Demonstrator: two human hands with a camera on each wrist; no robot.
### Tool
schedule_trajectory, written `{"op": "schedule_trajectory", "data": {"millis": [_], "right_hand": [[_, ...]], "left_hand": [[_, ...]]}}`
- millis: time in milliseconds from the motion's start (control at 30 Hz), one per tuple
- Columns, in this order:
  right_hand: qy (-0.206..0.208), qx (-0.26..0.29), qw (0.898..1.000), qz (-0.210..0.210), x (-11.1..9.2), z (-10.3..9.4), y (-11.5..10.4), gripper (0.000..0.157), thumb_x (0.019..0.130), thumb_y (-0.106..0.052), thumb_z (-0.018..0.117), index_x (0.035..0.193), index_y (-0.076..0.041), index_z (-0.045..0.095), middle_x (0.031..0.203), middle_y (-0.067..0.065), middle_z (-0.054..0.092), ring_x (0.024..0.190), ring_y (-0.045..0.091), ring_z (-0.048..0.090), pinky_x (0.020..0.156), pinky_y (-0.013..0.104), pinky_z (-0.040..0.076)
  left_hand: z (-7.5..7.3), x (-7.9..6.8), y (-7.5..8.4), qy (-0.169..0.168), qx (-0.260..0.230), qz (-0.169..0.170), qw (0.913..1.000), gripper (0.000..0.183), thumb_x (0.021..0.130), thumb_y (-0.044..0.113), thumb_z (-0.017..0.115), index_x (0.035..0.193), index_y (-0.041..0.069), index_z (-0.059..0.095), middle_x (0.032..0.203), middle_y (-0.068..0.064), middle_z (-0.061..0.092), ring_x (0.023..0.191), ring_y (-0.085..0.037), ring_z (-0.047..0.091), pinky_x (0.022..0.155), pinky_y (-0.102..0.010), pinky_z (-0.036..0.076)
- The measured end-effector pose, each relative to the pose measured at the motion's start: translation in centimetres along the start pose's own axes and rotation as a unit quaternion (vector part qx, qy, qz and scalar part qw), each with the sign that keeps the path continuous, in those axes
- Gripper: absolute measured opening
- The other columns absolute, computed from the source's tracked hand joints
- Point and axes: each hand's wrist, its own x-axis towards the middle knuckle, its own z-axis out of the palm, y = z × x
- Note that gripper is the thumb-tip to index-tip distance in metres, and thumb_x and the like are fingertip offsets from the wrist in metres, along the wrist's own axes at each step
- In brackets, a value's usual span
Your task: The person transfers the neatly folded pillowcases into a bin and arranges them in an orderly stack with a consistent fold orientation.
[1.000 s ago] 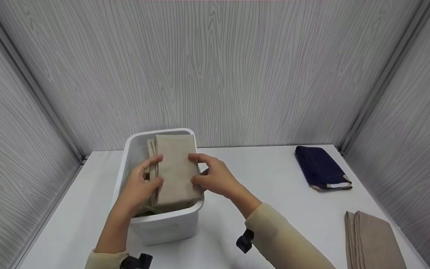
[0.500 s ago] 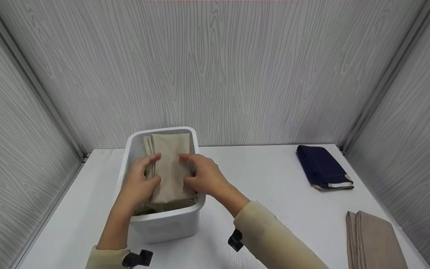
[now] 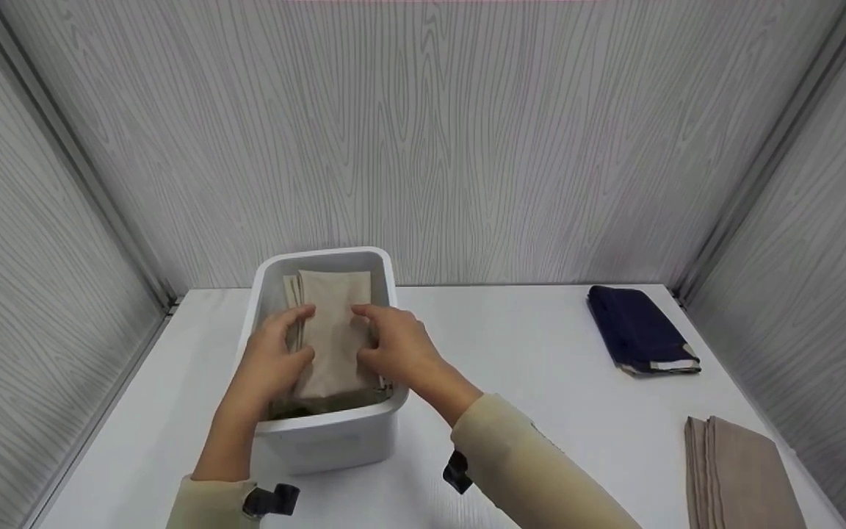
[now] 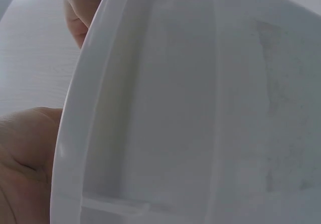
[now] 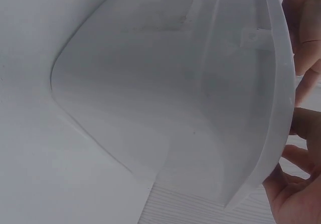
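The beige cloth [image 3: 333, 345] lies inside the white bin [image 3: 326, 445] on the desk [image 3: 511, 338], its long axis running away from the person, much as the bin's does; its layered folds face left. Both hands reach in from the near side, angled inward: the left hand [image 3: 270, 360] along the folds, the right hand [image 3: 401, 349] opposite, each with thumb and forefinger set wide, tips touching the cloth.

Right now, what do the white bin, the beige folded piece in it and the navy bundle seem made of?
White bin: probably plastic, smooth, rounded rim looking moulded. Beige folded piece: matte cloth, soft layered folds; fibre unclear. Navy bundle: likely matte fabric, judging by layered edges.
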Motion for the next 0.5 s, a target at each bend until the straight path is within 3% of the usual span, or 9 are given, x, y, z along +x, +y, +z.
{"op": "schedule_trajectory", "data": {"millis": [333, 500], "right_hand": [[-0.008, -0.025, 1.0, -0.002, 0.1, -0.25, 0.0, 0.064, 0.086, -0.01, 0.07, 0.146, -0.022, 0.052, 0.099, 0.002, 0.073, 0.07, 0.009, 0.058, 0.062, 0.024, 0.051], [0.011, -0.061, 0.998, -0.023, -0.1, -0.81, 0.21, 0.059, 0.088, -0.014, 0.07, 0.145, -0.022, 0.054, 0.131, 0.003, 0.066, 0.106, 0.015, 0.066, 0.086, 0.035, 0.056]], "left_hand": [[-0.12, 0.37, -0.47, 0.001, 0.007, 0.004, 1.0, 0.061, 0.087, 0.001, 0.056, 0.147, 0.002, 0.045, 0.15, -0.023, 0.043, 0.144, -0.042, 0.032, 0.117, -0.058, 0.025], [-0.35, 0.3, -0.46, -0.006, 0.022, -0.011, 0.9997, 0.06, 0.094, 0.015, 0.059, 0.15, 0.003, 0.041, 0.158, -0.036, 0.016, 0.145, -0.055, 0.017, 0.113, -0.07, 0.022]]}}
